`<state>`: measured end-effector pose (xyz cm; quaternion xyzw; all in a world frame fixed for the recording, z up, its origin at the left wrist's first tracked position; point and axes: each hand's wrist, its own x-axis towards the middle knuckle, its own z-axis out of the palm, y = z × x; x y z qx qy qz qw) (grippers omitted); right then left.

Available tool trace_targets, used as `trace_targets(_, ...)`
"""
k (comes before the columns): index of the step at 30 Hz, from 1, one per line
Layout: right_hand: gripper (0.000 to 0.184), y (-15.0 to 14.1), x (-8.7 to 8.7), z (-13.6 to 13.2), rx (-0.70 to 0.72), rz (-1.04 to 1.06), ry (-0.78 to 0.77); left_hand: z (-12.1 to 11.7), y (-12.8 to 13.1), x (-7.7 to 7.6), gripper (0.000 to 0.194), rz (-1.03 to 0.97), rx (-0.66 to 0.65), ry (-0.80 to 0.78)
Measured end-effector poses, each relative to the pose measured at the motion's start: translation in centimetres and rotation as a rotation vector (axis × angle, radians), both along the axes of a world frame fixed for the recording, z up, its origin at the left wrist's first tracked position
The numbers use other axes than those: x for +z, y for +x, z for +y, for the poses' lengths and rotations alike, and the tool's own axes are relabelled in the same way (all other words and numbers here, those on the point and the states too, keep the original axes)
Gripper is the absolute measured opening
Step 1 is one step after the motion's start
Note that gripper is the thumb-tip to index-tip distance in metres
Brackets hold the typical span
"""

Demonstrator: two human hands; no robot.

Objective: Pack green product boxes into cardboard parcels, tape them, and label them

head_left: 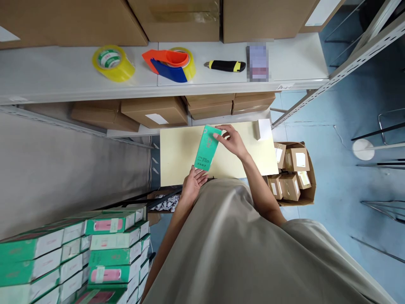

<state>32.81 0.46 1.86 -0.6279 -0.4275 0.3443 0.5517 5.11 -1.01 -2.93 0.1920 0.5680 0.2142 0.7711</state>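
A slim green box (207, 148) is held over a pale yellow table (177, 152), between both my hands. My right hand (232, 140) grips its far end with the fingers pinched on the top corner. My left hand (193, 183) supports the near end from below, fingers curled against it. A small white box (263, 128) stands at the table's far right corner.
A white shelf (63, 80) carries a yellow tape roll (113, 62), an orange and blue tape dispenser (171, 63) and a black and yellow utility knife (225, 65). Stacked green boxes (95, 253) are at lower left. A carton of small brown boxes (292, 173) sits on the floor at right.
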Motion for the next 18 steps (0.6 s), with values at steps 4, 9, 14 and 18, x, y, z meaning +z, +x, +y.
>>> trace_targets(4, 0.056, 0.2, -0.3, 0.4, 0.019, -0.044, 0.015, 0.0, 0.4, -0.1, 0.045, -0.001, -0.048, -0.070)
trace_targets(9, 0.055, -0.1, 0.3, 0.3, 0.034, -0.036, 0.021, 0.0, 1.0, 0.4, 0.029, -0.054, 0.021, -0.103)
trace_targets(14, 0.066, -0.5, 0.9, 0.2, -0.034, 0.015, -0.028, -0.1, 1.3, 1.0, 0.018, -0.096, 0.090, 0.004)
trace_targets(18, 0.066, -0.3, 0.8, 0.7, -0.091, 0.057, 0.019, -0.9, 2.0, 1.3, 0.038, -0.125, 0.005, 0.115)
